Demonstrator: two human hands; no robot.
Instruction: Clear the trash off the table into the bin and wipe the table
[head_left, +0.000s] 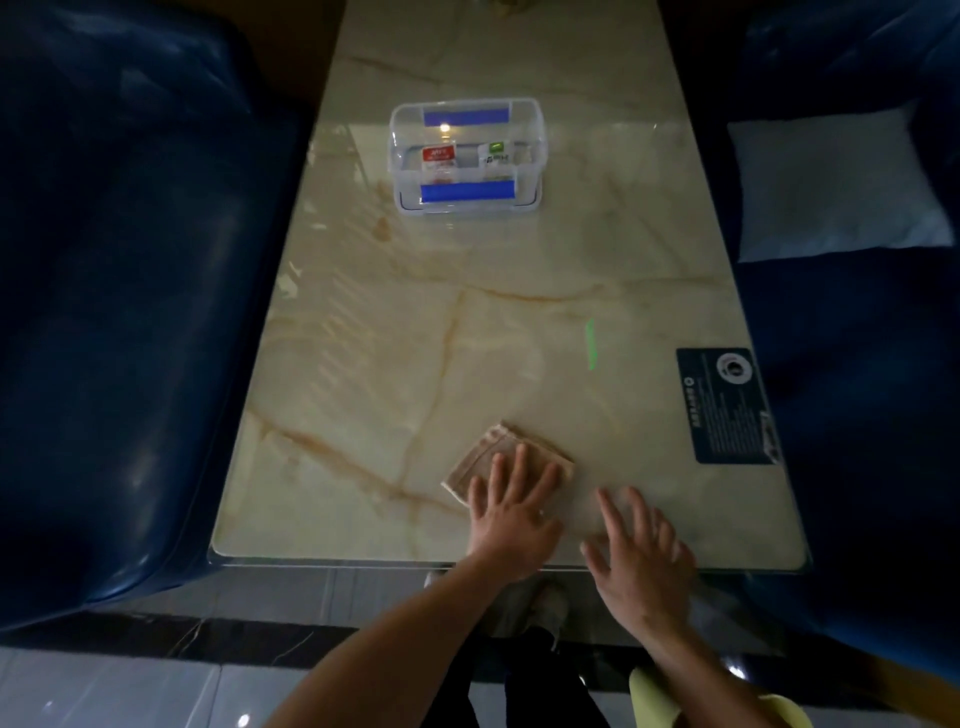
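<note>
Step in hand: wiping, by the look of it. No loose trash shows on the marble-patterned surface (519, 338); the bin is not in view.

Item 1. Folded cloth (498, 452), brownish, lying flat at the near edge of the surface, slightly left of centre.

Item 2. Left hand (511, 512), palm down on the near part of the cloth, fingers (522, 462) straight and spread, pressing rather than gripping. Forearm reaches in from the near left.

Item 3. Right hand (641, 551), just right of the cloth and apart from it, fingers straight and spread, holding nothing, flat on or just above the surface; contact cannot be told.

Item 4. Clear plastic container (466, 156) with blue clips, at the far centre, holding 2 small packets, 1 red and 1 green. Whether these count as trash cannot be told.

Item 5. Dark label (730, 405) stuck near the right edge; a small green mark (590, 343) lies left of it.

Item 6. Blue seats on the left (130, 312) and right, a pale cushion (826, 192) on the right one.

Next move, as judged: push the cloth away toward the far end under steady downward pressure, working in passes and going round the container.
</note>
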